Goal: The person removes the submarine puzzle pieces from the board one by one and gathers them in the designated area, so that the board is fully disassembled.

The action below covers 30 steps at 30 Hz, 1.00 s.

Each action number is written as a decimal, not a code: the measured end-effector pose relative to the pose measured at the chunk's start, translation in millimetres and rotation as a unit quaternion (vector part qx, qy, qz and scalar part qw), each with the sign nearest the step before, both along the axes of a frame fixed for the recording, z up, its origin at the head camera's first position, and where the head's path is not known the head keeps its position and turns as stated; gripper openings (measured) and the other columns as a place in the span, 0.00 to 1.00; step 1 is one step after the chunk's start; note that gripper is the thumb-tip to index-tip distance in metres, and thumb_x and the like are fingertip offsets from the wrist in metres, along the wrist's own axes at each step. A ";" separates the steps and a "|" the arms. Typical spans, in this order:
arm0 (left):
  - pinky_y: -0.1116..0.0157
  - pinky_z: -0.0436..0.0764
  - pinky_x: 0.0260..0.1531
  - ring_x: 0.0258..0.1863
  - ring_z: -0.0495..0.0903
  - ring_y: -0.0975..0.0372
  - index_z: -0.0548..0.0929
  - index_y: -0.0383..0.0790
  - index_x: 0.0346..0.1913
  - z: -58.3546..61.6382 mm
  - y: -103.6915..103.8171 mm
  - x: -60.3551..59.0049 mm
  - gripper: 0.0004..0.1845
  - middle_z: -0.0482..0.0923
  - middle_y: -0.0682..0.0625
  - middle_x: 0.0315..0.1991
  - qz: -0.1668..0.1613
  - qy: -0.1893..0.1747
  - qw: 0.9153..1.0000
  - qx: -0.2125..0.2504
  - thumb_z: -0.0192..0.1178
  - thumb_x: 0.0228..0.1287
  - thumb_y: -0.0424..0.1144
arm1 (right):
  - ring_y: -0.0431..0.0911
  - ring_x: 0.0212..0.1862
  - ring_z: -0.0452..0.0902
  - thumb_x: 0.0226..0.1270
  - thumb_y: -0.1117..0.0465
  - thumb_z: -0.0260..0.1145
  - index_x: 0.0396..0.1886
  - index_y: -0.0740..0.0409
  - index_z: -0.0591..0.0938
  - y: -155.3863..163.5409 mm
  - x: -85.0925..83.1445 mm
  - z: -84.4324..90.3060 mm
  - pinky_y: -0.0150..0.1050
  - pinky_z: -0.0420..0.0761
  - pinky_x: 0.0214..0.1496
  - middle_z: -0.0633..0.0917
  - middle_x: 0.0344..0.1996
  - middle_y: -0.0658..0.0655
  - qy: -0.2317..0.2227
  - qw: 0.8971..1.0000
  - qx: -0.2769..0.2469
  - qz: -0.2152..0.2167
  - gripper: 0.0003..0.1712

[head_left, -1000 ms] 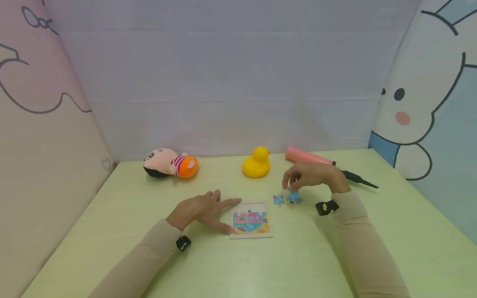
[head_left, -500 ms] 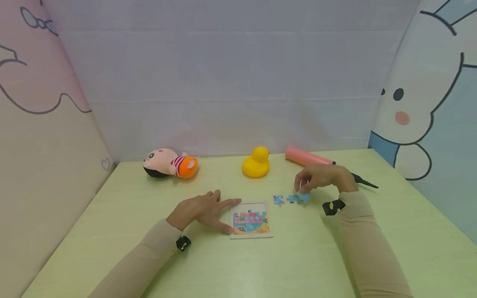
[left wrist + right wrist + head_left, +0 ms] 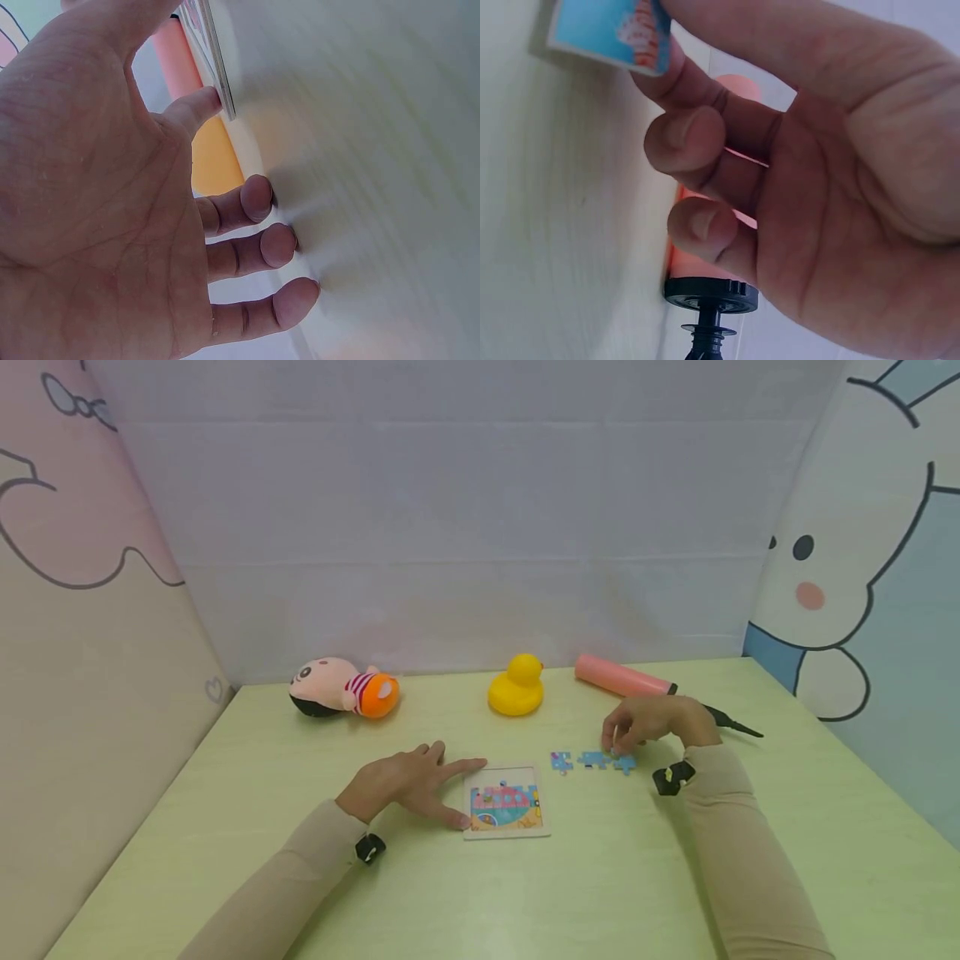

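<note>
Setting: a pale green table (image 3: 225, 827) walled by padded panels with cartoon drawings, seen from the head camera.
Left hand: the left hand (image 3: 405, 781) lies flat on the table, fingers straight and spread, its fingertips (image 3: 259, 199) pressed to the surface; the forefinger and thumb touch the left edge of the puzzle board (image 3: 504, 813).
Puzzle board: a small square tray near the middle of the table, holding a mostly filled blue and pink picture.
Right hand: the right hand (image 3: 648, 721) is curled, its thumb and forefinger pinching a blue puzzle piece (image 3: 611, 34) right at the table surface (whether the piece touches the table cannot be told).
Loose pieces: a short row of loose blue pieces (image 3: 588, 761) lies just right of the board; the pinched piece is at the row's right end.
Behind the right hand: a pink tube (image 3: 618, 677) with a black end lies near the back wall.
Toys: a yellow rubber duck (image 3: 516, 687) stands at the back centre; a plush doll (image 3: 341, 688) lies on its side to the left, well apart from both hands.
</note>
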<state>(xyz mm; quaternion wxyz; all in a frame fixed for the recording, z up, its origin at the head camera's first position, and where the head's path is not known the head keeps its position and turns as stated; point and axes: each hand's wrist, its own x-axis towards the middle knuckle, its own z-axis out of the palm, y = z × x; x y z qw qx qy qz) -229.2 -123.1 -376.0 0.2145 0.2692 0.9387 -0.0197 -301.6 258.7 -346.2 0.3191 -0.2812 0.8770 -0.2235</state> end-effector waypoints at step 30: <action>0.50 0.78 0.43 0.53 0.69 0.53 0.53 0.75 0.77 -1.4 0.2 -3.3 0.49 0.64 0.42 0.63 0.002 -0.003 1.000 -0.005 0.60 0.52 0.77 | 0.43 0.31 0.72 0.68 0.70 0.63 0.45 0.62 0.83 -13.3 0.7 3.1 0.37 0.72 0.35 0.81 0.32 0.54 0.017 1.000 -0.012 0.016 0.08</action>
